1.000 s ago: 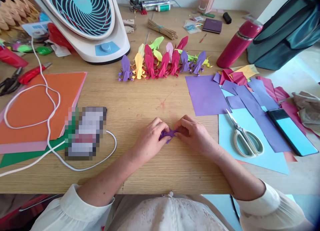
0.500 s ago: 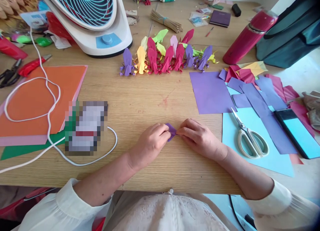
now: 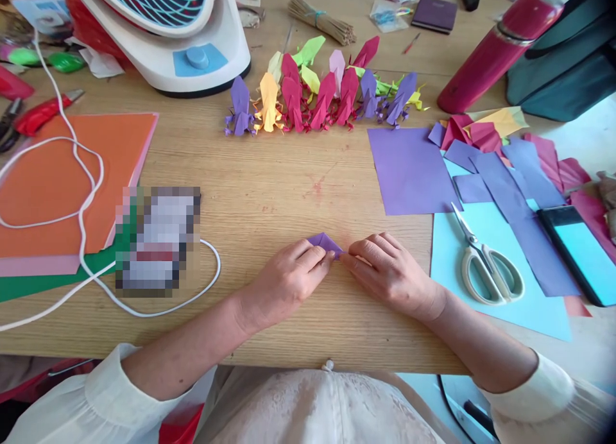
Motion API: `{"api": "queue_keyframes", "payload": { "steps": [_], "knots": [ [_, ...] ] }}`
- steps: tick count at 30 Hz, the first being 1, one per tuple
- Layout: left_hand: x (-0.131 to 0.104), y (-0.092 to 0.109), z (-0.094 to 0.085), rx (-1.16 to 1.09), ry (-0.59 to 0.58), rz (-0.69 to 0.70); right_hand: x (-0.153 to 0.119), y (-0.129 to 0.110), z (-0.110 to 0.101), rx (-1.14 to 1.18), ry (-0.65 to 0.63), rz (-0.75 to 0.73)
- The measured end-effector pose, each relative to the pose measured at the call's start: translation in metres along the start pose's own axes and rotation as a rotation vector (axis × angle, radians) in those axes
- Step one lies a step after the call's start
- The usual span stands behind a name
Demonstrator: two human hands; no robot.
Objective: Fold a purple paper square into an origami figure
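A small folded piece of purple paper (image 3: pixel 325 242) lies between my hands, low over the wooden table. My left hand (image 3: pixel 297 272) pinches it from the left, thumb and fingers closed on its near edge. At its right corner my right hand (image 3: pixel 385 267) has thumb and forefinger pressed together on the tip. The fingers cover part of the folds. Beyond my hands stands a row of folded paper figures (image 3: pixel 292 104) in purple, yellow, red, pink and green.
To the right, scissors (image 3: pixel 486 271) lie on light blue paper (image 3: pixel 452 239), near purple sheets (image 3: pixel 409 168) and a phone (image 3: pixel 584 251). A red flask (image 3: pixel 495 59) stands behind. At left are a blurred-out device (image 3: pixel 161 239), a white cable (image 3: pixel 81 206), orange paper (image 3: pixel 48 181) and a fan (image 3: pixel 192 46).
The purple paper has turned a little and shows more of its upper face. My left fingers have shifted to its near edge. The whole view has tilted slightly downward.
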State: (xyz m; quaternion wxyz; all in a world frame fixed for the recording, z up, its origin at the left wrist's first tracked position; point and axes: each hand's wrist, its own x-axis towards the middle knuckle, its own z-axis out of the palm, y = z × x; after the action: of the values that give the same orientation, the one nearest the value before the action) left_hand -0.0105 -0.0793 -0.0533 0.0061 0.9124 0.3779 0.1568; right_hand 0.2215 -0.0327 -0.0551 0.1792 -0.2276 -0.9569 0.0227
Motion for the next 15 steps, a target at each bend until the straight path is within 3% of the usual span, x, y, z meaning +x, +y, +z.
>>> {"api": "queue_keyframes", "payload": {
  "steps": [9,15],
  "knots": [
    [0.008,-0.004,0.003,-0.334,0.083,-0.251,0.002,-0.006,0.004,0.044,-0.011,0.098],
    [0.013,-0.006,0.005,-0.388,0.059,-0.274,0.005,-0.007,0.003,0.103,0.019,0.162]
  ]
}}
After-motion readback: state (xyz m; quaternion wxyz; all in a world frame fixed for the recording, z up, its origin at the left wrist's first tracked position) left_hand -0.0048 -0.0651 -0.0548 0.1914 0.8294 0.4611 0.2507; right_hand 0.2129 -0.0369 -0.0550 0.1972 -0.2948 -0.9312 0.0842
